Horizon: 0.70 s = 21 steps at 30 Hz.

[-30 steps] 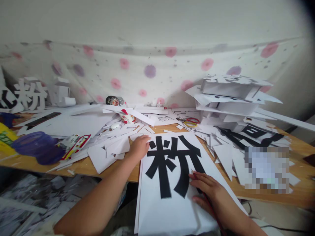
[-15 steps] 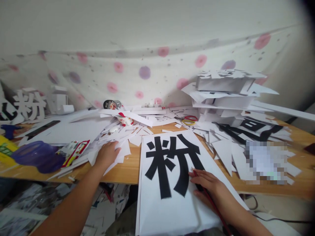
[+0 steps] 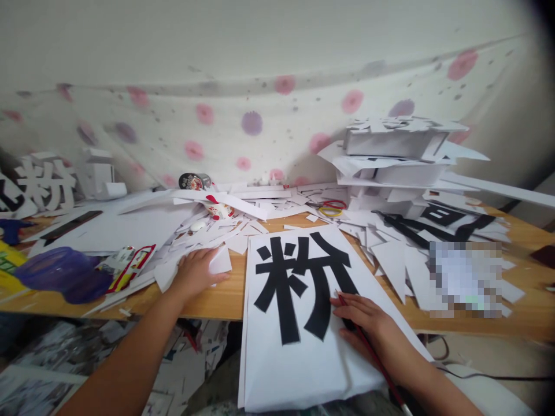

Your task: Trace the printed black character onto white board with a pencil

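A large black paper Chinese character lies on a white sheet, which reaches over the table's front edge toward me. My right hand rests on the sheet over the character's right stroke. It grips a red pencil, whose tip touches or nearly touches the black shape while its shaft slants back under the forearm. Left of the sheet, my left hand lies palm down on loose paper scraps, fingers loosely stretched toward the sheet. Whether it pins a scrap I cannot tell.
White scraps litter the wooden table. Red-and-yellow scissors lie behind the sheet. At right stands a stack of white foam-like letters. Leftward are a purple plastic container, a snack packet and a phone-like dark slab.
My left hand has slid slightly right over the scraps, its fingers reaching closer to the sheet. My right hand and the pencil stay almost in place. The view has shifted a little.
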Each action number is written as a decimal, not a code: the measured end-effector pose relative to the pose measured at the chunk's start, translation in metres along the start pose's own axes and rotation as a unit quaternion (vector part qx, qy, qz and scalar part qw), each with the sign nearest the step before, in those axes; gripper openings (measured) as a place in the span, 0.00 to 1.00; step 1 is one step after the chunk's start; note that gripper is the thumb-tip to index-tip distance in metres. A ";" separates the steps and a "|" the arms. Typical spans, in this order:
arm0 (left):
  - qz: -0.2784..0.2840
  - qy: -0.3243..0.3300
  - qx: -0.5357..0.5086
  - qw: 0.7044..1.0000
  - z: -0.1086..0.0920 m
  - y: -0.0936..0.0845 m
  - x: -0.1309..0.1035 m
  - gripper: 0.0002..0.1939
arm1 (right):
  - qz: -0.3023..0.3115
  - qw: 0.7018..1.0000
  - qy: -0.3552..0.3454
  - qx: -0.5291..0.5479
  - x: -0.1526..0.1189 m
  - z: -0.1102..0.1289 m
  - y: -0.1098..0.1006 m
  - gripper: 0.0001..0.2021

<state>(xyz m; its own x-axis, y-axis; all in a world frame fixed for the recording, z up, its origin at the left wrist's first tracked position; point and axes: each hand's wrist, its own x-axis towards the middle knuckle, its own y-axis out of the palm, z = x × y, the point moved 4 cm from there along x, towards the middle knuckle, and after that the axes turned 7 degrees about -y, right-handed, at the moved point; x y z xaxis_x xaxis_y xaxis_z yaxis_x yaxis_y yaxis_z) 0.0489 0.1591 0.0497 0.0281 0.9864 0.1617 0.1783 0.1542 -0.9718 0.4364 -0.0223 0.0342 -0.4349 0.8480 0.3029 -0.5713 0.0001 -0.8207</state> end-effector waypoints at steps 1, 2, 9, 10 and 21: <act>0.002 0.004 -0.021 1.000 -0.001 -0.001 0.001 0.37 | -0.001 1.000 -0.002 -0.001 0.000 0.000 0.000 0.13; 0.003 0.007 -0.045 0.999 -0.002 -0.003 0.002 0.37 | -0.001 1.000 -0.003 -0.003 0.000 0.001 0.000 0.13; -0.034 -0.015 -0.300 0.953 -0.022 -0.036 -0.005 0.36 | 0.004 1.000 -0.001 -0.011 0.000 -0.001 0.001 0.12; -0.030 -0.006 -0.356 0.934 -0.032 -0.041 -0.011 0.37 | 0.002 1.000 -0.002 -0.009 -0.001 -0.002 0.001 0.13; 0.104 0.025 -0.698 0.709 -0.120 -0.062 -0.063 0.35 | -0.006 1.000 0.004 -0.004 0.000 0.000 -0.001 0.13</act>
<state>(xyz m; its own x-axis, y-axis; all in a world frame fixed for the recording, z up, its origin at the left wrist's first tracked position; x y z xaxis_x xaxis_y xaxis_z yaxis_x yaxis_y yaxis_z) 0.1537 0.0810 0.1198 0.2244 0.9712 0.0802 0.9630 -0.2336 0.1340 0.4369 -0.0226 0.0348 -0.4231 0.8519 0.3085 -0.5708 0.0139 -0.8210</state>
